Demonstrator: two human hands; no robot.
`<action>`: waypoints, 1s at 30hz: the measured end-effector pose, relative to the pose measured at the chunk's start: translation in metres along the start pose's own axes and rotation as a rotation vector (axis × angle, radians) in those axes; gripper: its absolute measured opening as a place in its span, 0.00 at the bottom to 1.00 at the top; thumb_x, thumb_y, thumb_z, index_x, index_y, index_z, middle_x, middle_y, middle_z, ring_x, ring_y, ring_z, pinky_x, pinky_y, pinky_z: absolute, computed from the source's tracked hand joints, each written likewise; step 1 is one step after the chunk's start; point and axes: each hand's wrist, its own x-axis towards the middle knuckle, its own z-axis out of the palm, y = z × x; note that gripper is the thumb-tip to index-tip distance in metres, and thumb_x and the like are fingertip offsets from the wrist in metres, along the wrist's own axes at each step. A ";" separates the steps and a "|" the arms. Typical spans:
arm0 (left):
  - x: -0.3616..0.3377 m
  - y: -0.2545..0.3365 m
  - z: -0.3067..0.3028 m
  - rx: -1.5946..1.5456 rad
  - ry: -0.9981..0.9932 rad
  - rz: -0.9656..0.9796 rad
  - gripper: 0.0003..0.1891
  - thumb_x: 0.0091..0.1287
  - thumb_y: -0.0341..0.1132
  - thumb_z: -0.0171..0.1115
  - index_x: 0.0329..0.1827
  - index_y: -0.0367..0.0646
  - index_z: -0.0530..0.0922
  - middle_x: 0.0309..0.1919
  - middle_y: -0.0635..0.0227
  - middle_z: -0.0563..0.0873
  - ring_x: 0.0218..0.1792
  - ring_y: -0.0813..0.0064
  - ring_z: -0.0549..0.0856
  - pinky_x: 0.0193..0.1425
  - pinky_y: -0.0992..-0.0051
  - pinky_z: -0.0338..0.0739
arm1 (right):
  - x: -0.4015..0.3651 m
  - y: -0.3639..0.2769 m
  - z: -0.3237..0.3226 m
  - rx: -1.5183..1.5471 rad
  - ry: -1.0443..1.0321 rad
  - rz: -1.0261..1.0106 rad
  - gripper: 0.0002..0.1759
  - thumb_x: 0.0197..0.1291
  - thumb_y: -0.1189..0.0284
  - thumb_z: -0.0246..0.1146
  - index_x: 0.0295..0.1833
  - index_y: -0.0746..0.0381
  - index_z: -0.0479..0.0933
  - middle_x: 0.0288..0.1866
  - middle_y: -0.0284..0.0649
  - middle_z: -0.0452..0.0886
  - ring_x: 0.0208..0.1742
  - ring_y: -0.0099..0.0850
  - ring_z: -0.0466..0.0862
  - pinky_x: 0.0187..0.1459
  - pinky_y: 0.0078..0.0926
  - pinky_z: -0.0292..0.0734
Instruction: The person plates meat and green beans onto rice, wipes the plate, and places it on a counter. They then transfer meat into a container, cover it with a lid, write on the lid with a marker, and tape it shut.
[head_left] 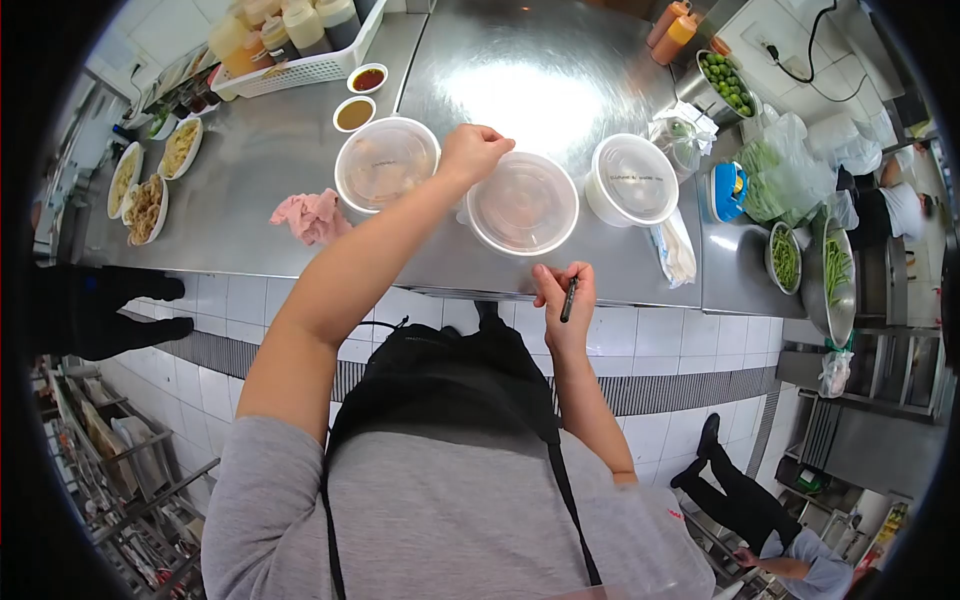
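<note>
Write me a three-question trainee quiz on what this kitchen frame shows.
1. What does the right hand hold? A) a pen B) a spoon C) a lid
2. Fill in: ___ lidded round tubs stand on the counter.
3. True or false: the pink cloth lies to the right of all the tubs.
Key: 1 A. 2 Three. 3 False: it lies to their left.
</note>
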 end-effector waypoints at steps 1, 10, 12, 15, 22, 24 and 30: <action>-0.001 -0.001 0.001 0.001 -0.003 -0.002 0.13 0.52 0.42 0.64 0.30 0.40 0.83 0.21 0.69 0.82 0.26 0.80 0.80 0.32 0.78 0.72 | -0.001 0.000 0.000 -0.012 0.004 -0.002 0.18 0.51 0.79 0.64 0.34 0.58 0.58 0.27 0.40 0.74 0.19 0.19 0.70 0.16 0.13 0.65; -0.002 0.000 0.002 -0.005 0.024 -0.009 0.13 0.53 0.41 0.64 0.30 0.38 0.82 0.20 0.70 0.82 0.24 0.81 0.79 0.31 0.79 0.72 | -0.010 0.008 -0.009 -0.098 0.006 0.112 0.19 0.49 0.80 0.64 0.34 0.57 0.58 0.28 0.40 0.77 0.17 0.16 0.68 0.14 0.11 0.62; -0.001 -0.004 0.003 -0.074 -0.007 -0.016 0.13 0.52 0.41 0.64 0.32 0.38 0.82 0.23 0.69 0.82 0.26 0.81 0.79 0.32 0.79 0.72 | -0.011 0.011 -0.010 -0.076 -0.004 0.080 0.19 0.49 0.79 0.65 0.34 0.57 0.58 0.27 0.40 0.77 0.17 0.15 0.68 0.14 0.10 0.61; 0.009 -0.015 0.007 -0.277 -0.027 0.001 0.13 0.53 0.40 0.65 0.34 0.39 0.82 0.27 0.70 0.82 0.28 0.81 0.77 0.31 0.78 0.71 | -0.015 0.009 -0.009 -0.067 0.011 0.046 0.19 0.49 0.78 0.65 0.34 0.57 0.58 0.27 0.39 0.77 0.17 0.14 0.68 0.13 0.10 0.61; 0.012 0.016 -0.007 -0.361 -0.169 -0.212 0.10 0.54 0.38 0.64 0.34 0.41 0.80 0.29 0.72 0.82 0.29 0.82 0.73 0.36 0.81 0.69 | -0.022 -0.004 -0.014 -0.072 -0.002 0.073 0.19 0.50 0.78 0.65 0.33 0.57 0.58 0.27 0.39 0.78 0.20 0.14 0.70 0.14 0.09 0.62; 0.012 0.016 -0.005 -0.456 -0.121 0.046 0.10 0.55 0.38 0.64 0.33 0.41 0.81 0.28 0.71 0.82 0.29 0.83 0.73 0.37 0.83 0.67 | -0.025 -0.016 -0.010 -0.070 0.011 0.035 0.18 0.50 0.79 0.65 0.33 0.57 0.58 0.27 0.39 0.78 0.21 0.15 0.71 0.14 0.09 0.61; 0.016 0.022 -0.005 -0.332 -0.070 0.116 0.09 0.55 0.38 0.64 0.30 0.41 0.81 0.28 0.71 0.82 0.27 0.85 0.74 0.34 0.83 0.67 | -0.028 -0.025 -0.010 -0.105 0.004 0.026 0.18 0.50 0.79 0.64 0.34 0.56 0.59 0.28 0.40 0.78 0.22 0.17 0.69 0.18 0.10 0.61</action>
